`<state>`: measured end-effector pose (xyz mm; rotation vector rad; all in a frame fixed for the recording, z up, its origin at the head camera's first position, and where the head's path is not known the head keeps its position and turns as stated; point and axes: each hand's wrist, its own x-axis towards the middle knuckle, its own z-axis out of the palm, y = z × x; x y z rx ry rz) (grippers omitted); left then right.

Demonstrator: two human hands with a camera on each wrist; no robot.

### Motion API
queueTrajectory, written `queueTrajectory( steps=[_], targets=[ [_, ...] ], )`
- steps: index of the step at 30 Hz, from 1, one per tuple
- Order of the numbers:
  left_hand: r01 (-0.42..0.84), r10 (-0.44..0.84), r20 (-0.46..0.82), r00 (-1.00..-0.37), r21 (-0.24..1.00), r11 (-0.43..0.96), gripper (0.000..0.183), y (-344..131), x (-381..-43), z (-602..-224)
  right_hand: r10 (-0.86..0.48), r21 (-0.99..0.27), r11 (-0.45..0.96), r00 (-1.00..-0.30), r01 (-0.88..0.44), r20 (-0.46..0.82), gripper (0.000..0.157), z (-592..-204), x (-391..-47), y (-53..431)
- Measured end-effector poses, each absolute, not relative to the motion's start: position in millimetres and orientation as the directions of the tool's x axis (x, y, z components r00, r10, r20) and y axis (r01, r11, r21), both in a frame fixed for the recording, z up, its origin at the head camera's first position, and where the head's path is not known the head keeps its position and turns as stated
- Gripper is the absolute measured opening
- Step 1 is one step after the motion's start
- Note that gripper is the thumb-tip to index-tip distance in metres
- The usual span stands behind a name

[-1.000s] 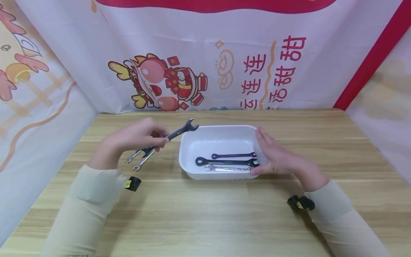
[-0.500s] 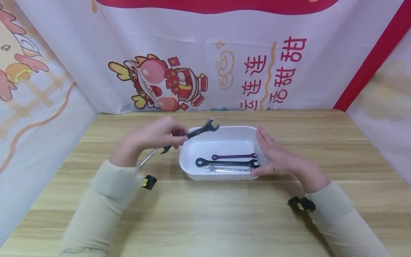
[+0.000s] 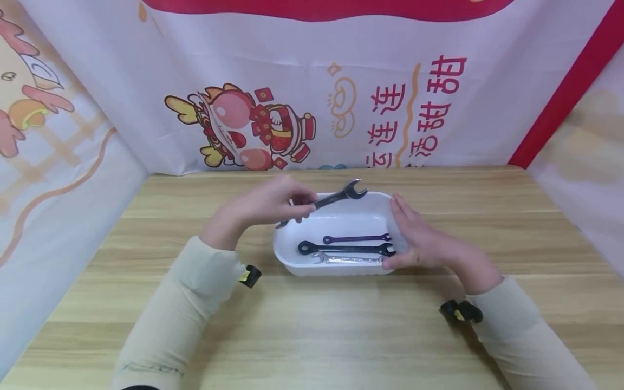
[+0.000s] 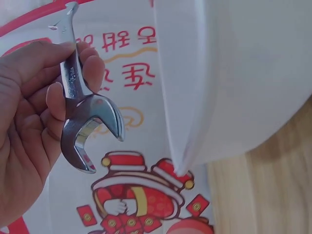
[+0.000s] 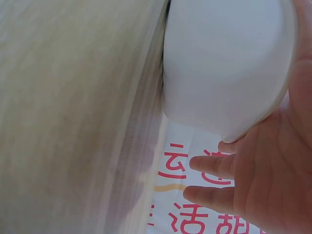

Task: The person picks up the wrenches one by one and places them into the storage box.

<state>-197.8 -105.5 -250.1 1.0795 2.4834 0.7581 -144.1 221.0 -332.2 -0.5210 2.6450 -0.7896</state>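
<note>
My left hand (image 3: pixel 273 203) pinches a dark open-end wrench (image 3: pixel 340 196) over the back left part of a white plastic bin (image 3: pixel 341 223). In the left wrist view this wrench (image 4: pixel 73 80) is shiny, with thumb and fingers around its shank and a jaw at each end. Inside the bin lie a small purplish wrench (image 3: pixel 358 238), a longer black wrench (image 3: pixel 348 248) with a ring end, and a silver wrench (image 3: pixel 348 259) near the front wall. My right hand (image 3: pixel 423 238) rests against the bin's right end, thumb at the front corner and straight fingers at the back.
The bin stands on a wood-grain table (image 3: pixel 322 330). A white printed cloth (image 3: pixel 341 97) hangs behind the table, with more cloth at both sides. My left forearm (image 3: pixel 180 303) covers part of the table's left side.
My left hand has carried the dark wrench rightward from left of the bin to over it. The wrenches seen on the table at left are now hidden behind that arm. My right hand stays put.
</note>
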Motion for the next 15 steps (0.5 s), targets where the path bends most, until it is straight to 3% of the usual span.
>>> queueTrajectory(
  steps=[15],
  targets=[
    [0.585,0.804,-0.112,-0.584,0.629,0.512,0.013,-84.3,-210.9,-288.6,-0.435,-0.567,0.782,-0.878,-0.257,-0.202,0.139,-333.1,-142.9,219.3]
  ],
)
